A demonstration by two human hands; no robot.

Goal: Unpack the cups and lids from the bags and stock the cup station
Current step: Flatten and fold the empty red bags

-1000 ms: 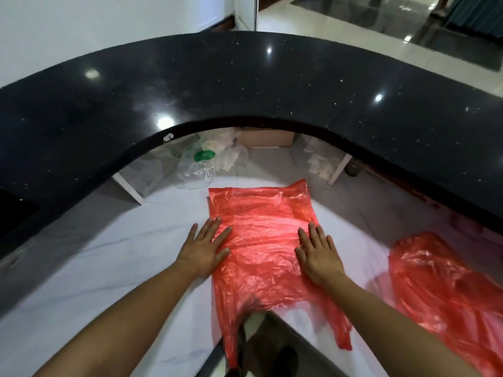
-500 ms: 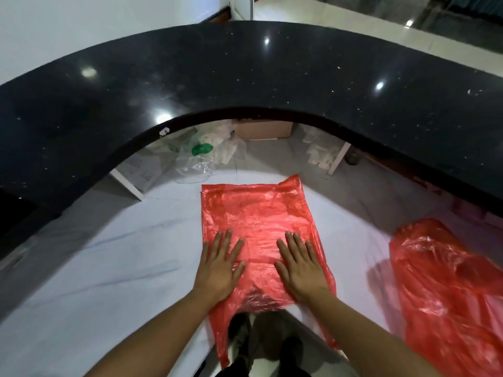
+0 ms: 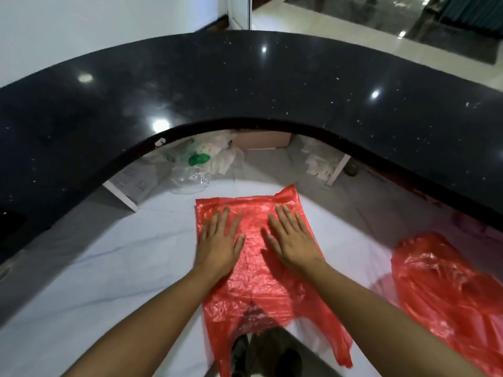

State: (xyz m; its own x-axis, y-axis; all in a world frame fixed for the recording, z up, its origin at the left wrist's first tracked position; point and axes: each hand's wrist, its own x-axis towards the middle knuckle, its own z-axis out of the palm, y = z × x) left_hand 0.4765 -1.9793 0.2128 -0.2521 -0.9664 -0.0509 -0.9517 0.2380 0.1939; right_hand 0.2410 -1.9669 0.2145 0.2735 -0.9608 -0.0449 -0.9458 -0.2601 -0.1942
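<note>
Nearest the camera, the person's dark shoes stand on the floor at the front edge of a white, faintly veined counter, and two bare forearms reach forward over it. A flat, empty red plastic bag lies spread on the white counter, its two handles hanging over the near edge. The left hand and right hand both rest palm-down on the upper half of this bag, fingers straight and spread, gripping nothing; the hands lie side by side with a strip of red plastic between them. A second red bag, crumpled and fuller-looking, sits well apart to the right on the same surface; that makes two red bags in all. Beyond the flat bag, on a lower shelf under the raised ledge, are clear plastic wrappings with a green patch, some white packets and a brown cardboard box; no cups or lids can be made out clearly among them. Above these curves a glossy black speckled counter ledge, reflecting ceiling lights. Farthest off are a white wall and a shiny pale tiled floor.
</note>
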